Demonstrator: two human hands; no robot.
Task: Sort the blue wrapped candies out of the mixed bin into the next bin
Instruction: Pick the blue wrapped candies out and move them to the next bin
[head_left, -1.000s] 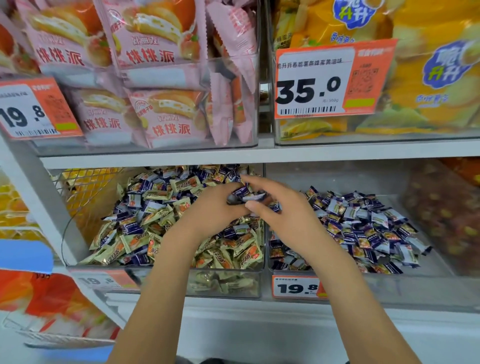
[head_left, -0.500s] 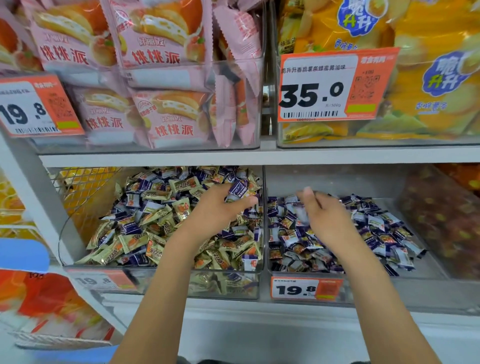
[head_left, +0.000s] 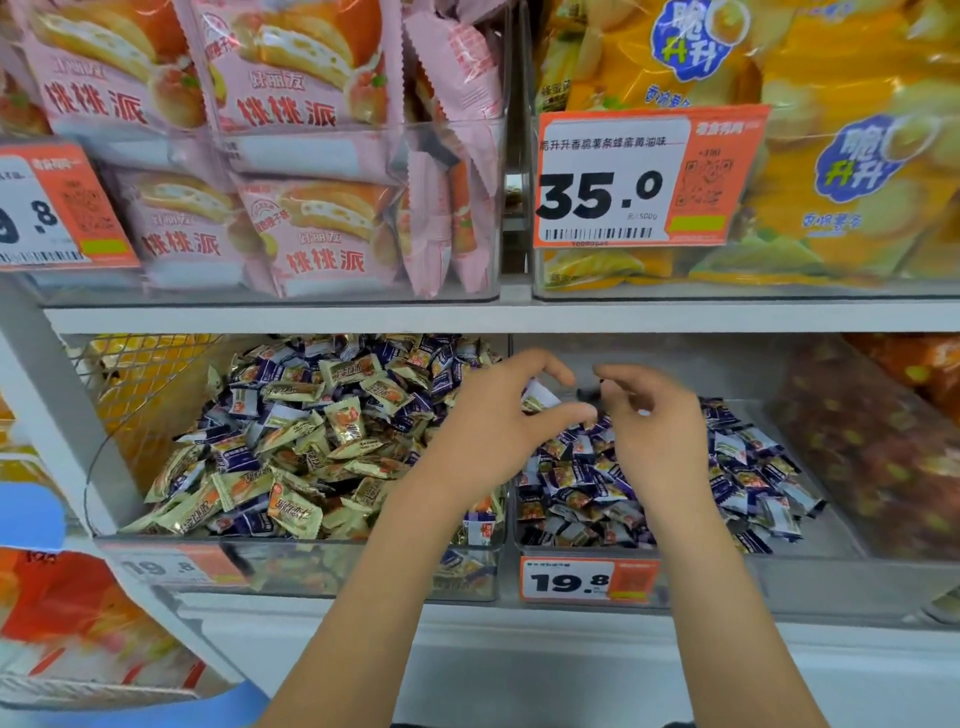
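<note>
Close to us our left hand (head_left: 498, 421) pinches a blue wrapped candy (head_left: 540, 399) over the wall between the bins, our right hand (head_left: 657, 423) waits with loose, empty fingers, so we should carry it past the wall before dropping it into the next bin (head_left: 831, 540), away from the mixed bin (head_left: 363, 551).

This is a snack shop. An orange-and-white paper price tag reading 35.0 (head_left: 649, 176) is clipped to a clear plastic bin of yellow snack bags (head_left: 831, 156). Left of that tag stand pink wrapped cake packs (head_left: 291, 156); below it lie clear bins of loose wrapped candies (head_left: 311, 441).
</note>
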